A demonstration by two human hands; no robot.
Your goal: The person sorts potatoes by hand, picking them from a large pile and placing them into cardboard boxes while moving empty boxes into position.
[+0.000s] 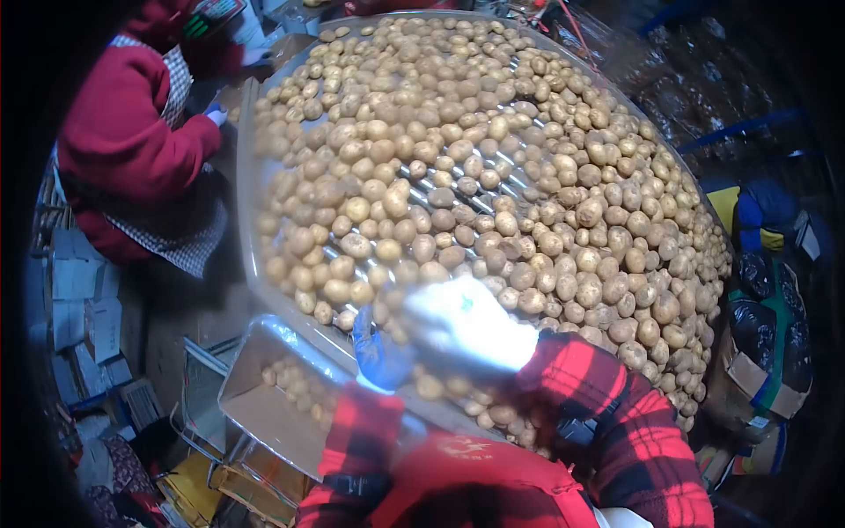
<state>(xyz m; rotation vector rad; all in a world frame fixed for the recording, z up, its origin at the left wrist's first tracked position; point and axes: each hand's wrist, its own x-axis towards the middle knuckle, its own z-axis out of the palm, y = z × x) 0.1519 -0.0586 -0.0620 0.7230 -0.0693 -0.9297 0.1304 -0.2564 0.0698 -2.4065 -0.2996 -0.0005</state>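
My left hand (383,354), in a blue glove, is at the near edge of a sorting table (249,220) heaped with potatoes (590,211). One finger points up and apart from the rest, beside several potatoes. My right hand (466,324), in a white glove, is just to its right over the near potatoes. Glare and blur wash out its fingers, so whether it grips a potato cannot be made out. Metal rollers (440,185) show between the potatoes in the middle of the table.
Left of my left hand stands a clear-walled bin (264,405) with potatoes in it. Across the table's left side a person in a red top (132,132) stands with a gloved hand near the rim. Cartons (84,290) are stacked at left; black bags (757,326) sit at right.
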